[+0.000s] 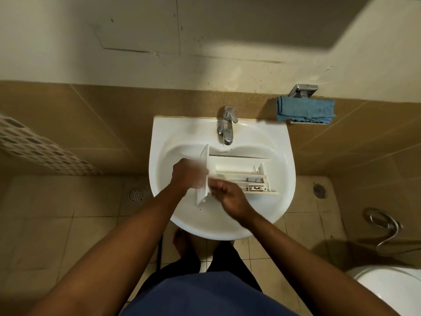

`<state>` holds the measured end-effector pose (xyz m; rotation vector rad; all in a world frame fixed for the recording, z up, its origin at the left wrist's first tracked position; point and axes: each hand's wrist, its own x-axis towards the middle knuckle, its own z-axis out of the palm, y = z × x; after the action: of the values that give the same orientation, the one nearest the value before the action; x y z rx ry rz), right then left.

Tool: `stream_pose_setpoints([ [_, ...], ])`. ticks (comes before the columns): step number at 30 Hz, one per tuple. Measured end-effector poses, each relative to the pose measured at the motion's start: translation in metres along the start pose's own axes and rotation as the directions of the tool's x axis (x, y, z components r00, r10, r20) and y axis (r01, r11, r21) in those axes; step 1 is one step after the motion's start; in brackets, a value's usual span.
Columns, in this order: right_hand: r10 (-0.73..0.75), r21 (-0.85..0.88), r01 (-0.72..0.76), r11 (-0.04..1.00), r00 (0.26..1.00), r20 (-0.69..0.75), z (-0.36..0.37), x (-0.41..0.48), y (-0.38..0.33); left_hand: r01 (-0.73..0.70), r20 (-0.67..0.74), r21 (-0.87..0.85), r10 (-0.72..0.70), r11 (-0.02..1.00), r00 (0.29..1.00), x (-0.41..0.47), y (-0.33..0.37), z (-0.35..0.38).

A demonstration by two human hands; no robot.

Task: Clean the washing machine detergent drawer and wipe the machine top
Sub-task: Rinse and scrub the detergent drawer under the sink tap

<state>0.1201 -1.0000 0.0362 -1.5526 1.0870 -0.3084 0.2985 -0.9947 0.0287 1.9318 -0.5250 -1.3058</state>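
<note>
While the detergent drawer (239, 171) lies across the bowl of the white sink (159, 156), both hands are right on it at its left end. It lies sideways, open compartments facing up, its long body stretching away to the right, just below the tap (226, 124). Its front panel (203, 169) stands on edge at the left, tilted a touch.

The left hand (189, 176) is clamped on that front panel from the outer side, fingers wrapped against it, a little blurred. So the drawer runs out to the right of the grip, with the panel pressed against the palm.

The right hand (227, 195) comes in from the near side, its curled fingers at the corner where the panel meets the body. It's smeared with motion, and I can't tell whether it is pinching the plastic, rubbing it or holding something small.

Up on the wall to the right, a blue cloth (305, 109) hangs folded over a metal holder (303, 90), well apart from the sink. Down at the lower right edge, the rim of a toilet (387, 283) peeks in.
</note>
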Motion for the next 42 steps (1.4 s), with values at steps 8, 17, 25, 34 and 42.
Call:
stream_pose_setpoints([
  [8, 0.026, -0.009, -0.029, 1.000, 0.977, -0.211, -0.020, 0.016, 0.006, 0.005, 0.019, 0.020, -0.005, 1.000, 1.000, 0.001, 0.000, -0.001],
  [17, -0.271, -0.803, 0.389, 0.452, 0.917, 0.292, -0.001, -0.023, 0.045, 0.013, 0.039, -0.027, -0.012, 1.000, 0.999, 0.002, 0.000, -0.004],
  [25, -0.353, -0.865, 0.350, 0.358, 0.909, 0.222, -0.014, 0.021, 0.033, 0.020, 0.029, 0.001, -0.020, 1.000, 0.999, 0.003, 0.002, -0.002],
  [34, -0.542, -0.868, 0.333, 0.368, 0.836, 0.091, 0.009, 0.024, 0.050, 0.021, 0.018, 0.006, -0.021, 1.000, 1.000, 0.002, 0.002, -0.001],
  [42, -0.394, -0.584, 0.261, 0.769, 0.913, -0.110, -0.020, 0.041, 0.023, 0.027, 0.006, 0.017, -0.027, 0.999, 1.000, 0.002, 0.002, 0.000],
])
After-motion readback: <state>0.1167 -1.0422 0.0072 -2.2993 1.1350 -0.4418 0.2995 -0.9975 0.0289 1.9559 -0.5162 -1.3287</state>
